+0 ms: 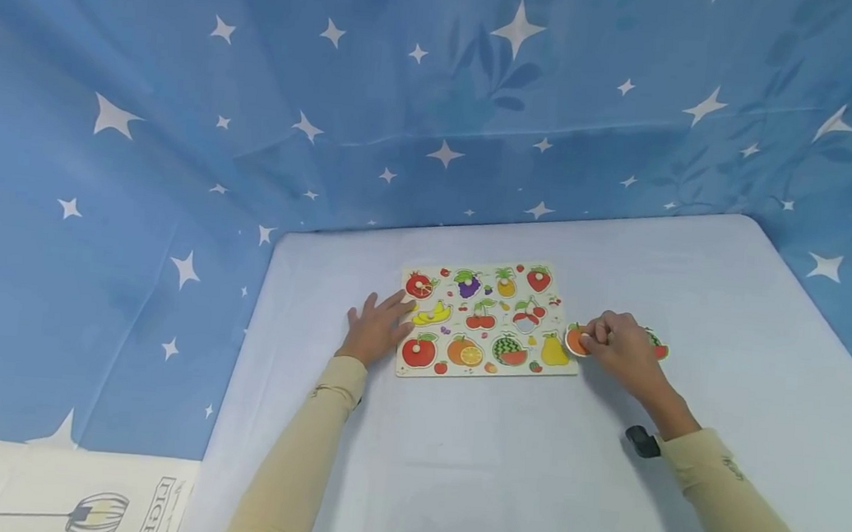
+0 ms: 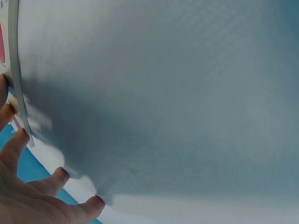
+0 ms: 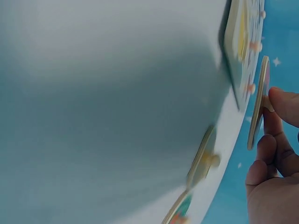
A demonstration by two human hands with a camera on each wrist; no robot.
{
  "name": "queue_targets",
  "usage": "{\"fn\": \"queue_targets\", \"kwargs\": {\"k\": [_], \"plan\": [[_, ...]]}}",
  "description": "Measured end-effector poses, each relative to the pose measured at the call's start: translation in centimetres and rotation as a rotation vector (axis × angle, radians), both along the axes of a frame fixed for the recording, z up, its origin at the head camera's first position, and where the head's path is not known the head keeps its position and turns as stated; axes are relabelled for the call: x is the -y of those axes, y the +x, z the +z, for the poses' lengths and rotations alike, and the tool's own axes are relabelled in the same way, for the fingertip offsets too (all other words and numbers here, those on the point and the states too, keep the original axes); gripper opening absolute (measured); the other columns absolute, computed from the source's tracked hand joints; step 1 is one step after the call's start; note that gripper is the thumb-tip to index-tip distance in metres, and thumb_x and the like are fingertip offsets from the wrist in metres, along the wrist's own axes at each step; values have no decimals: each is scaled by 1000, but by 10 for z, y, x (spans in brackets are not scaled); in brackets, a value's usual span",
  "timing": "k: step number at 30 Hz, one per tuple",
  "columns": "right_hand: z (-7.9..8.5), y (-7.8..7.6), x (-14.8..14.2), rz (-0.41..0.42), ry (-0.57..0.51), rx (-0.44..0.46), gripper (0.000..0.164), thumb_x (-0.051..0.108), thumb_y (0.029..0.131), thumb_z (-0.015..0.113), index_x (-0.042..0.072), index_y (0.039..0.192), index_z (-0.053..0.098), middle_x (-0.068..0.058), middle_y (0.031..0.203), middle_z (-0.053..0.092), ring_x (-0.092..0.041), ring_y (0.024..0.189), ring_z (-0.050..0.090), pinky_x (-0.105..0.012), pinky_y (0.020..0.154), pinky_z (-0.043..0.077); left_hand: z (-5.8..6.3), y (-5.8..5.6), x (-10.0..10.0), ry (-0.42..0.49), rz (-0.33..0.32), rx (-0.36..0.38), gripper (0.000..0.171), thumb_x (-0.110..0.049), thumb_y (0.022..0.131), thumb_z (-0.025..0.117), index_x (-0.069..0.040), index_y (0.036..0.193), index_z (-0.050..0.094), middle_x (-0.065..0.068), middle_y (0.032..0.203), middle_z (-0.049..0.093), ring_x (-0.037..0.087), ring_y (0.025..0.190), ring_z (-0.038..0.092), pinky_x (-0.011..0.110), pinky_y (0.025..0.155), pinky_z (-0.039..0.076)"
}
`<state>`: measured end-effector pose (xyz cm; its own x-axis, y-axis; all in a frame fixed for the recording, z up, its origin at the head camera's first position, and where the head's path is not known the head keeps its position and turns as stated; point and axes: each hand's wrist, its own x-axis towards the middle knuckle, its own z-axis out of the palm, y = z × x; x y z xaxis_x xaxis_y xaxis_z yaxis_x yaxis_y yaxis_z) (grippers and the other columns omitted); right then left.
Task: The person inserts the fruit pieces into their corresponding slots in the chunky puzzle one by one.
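A fruit puzzle board lies on the table, printed with fruits in rows; small knobs show on several of them. My left hand rests at its left edge, fingers spread and the fingertips over the banana side. In the left wrist view the fingers touch the board's rim. Thumb and fingers of my right hand pinch an orange puzzle piece by its knob, just off the board's right edge. Edge-on in the right wrist view, that piece is held off the table.
A watermelon piece lies on the table, partly hidden behind my right hand. Two loose knobbed pieces show in the right wrist view, one nearer the board and one lower. A blue star-patterned curtain hangs behind the white tabletop.
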<state>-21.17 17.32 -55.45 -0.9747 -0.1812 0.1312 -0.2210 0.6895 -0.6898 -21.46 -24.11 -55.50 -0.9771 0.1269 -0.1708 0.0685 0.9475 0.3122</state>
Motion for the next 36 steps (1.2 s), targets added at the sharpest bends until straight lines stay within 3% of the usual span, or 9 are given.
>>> {"fn": "queue_targets", "kwargs": {"k": [7,14,19,26,36], "plan": [[2,-8,32,20,-21,46,33,6,88,72,7,74,42,-13,97,63,-24,84,42,-36,65,33,2,-1,-1,-2,-12,-7,54,-43,97,56,-33,148,43,-7,160,27,41,146,16,72,108,16],[3,-14,67,99,-52,24,36,7,87,72,8,72,40,-10,85,56,-24,80,40,-38,68,32,3,-3,-3,-30,-11,8,55,-46,98,54,-34,149,40,-9,161,24,39,147,15,71,109,16],[3,-11,99,148,-61,41,38,8,87,73,10,69,40,-6,81,53,-23,81,44,-36,66,36,4,-3,-2,-24,-10,2,54,-45,98,55,-34,149,41,-8,160,26,40,147,16,72,109,16],[-5,-5,138,292,-33,26,41,5,84,75,12,64,41,0,66,51,-19,73,47,-33,67,39,4,-2,0,-11,-1,5,54,-43,98,56,-34,149,41,-8,160,27,40,147,16,71,109,16],[-10,-1,165,323,13,-42,42,4,82,77,13,67,38,1,66,43,-19,73,42,-35,68,33,3,-2,1,2,3,19,54,-44,97,56,-34,149,41,-9,160,25,40,147,14,71,109,15]]}}
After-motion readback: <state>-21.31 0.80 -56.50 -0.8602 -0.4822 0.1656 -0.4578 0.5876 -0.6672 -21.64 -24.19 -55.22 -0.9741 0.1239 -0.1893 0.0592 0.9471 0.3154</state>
